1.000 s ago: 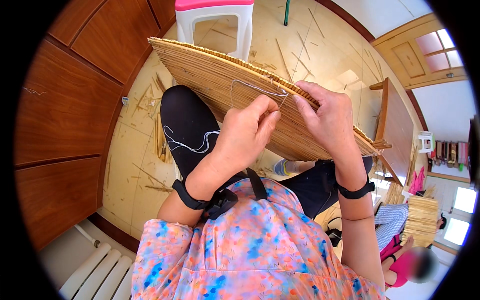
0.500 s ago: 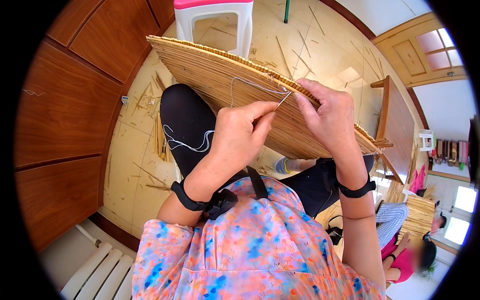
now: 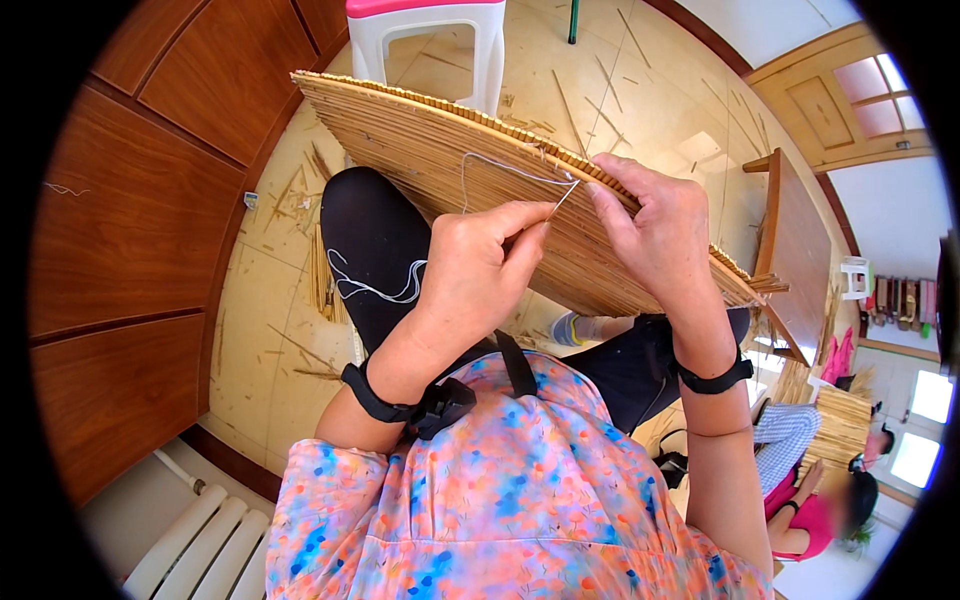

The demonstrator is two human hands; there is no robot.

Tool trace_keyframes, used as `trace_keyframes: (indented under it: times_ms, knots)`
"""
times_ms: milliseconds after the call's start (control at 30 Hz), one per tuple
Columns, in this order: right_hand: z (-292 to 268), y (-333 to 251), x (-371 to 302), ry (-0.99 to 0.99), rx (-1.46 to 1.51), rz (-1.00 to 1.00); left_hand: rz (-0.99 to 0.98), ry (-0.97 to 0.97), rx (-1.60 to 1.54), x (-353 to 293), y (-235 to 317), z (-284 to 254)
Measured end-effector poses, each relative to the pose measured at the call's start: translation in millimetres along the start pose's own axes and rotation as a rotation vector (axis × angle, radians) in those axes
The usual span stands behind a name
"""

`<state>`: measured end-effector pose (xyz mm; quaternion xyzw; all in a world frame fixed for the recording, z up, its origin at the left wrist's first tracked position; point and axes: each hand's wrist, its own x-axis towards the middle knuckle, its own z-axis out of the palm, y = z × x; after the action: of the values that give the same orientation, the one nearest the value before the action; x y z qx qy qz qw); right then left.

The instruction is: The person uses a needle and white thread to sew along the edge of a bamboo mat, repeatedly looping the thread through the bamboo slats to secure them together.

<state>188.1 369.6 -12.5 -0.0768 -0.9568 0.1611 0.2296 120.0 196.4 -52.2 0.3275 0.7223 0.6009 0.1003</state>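
A mat of thin straw-coloured stalks (image 3: 440, 165) stands tilted across my knees, its bound edge uppermost. My left hand (image 3: 485, 260) pinches a slim metal needle (image 3: 566, 193) between thumb and fingers, the tip at the mat's upper rim. White thread (image 3: 500, 166) loops from near the tip across the face of the mat, and more white thread (image 3: 375, 290) trails over my left thigh. My right hand (image 3: 655, 225) grips the mat's upper edge just right of the needle, thumb on the near face and fingers over the rim.
Beyond the mat stands a white stool with a pink top (image 3: 430, 45). Loose stalks (image 3: 600, 100) litter the tiled floor. Wooden cabinets (image 3: 130, 200) line the left, above a white radiator (image 3: 195, 545). A wooden table (image 3: 795, 250) lies right; another person (image 3: 810, 520) sits at lower right.
My hands and the mat hold almost the same place. The needle's tip has shifted very slightly at the rim. The other person at lower right has moved a little.
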Motion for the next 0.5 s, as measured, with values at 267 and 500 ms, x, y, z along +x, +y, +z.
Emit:
trace_keyframes:
  times_ms: [267,500]
  knots:
    - [0.9,-2.7,-0.8,0.007,0.004,-0.006,-0.012,-0.001,0.013,-0.6,0.8,-1.1]
    - [0.9,-1.3,-1.1,-0.001,-0.007,-0.01,-0.01,-0.015,0.01,-0.7,3.7,-3.2]
